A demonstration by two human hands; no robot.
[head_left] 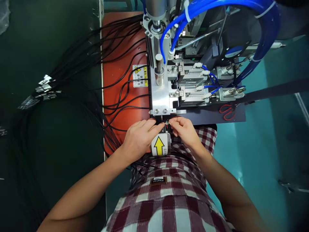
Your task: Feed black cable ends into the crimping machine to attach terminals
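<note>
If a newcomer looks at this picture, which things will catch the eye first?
Most likely the thick blue tubes, arching over the machine at upper right. Next, the yellow arrow, just below where the left hand and right hand come close together, and the black cables spread across the orange board at left.

The small piece (167, 122) between the left hand (140, 138) and the right hand (185, 129) was shown too small to be made out, though thin wires (167, 126) may have been included. The right ends of the black cables (79, 48) were hidden by the machine (160, 100). The silver cylinder (156, 8) was cut off by the top edge, the forearms (84, 188) by the bottom edge. The warning label's (140, 83) fine print was blurred.
</note>
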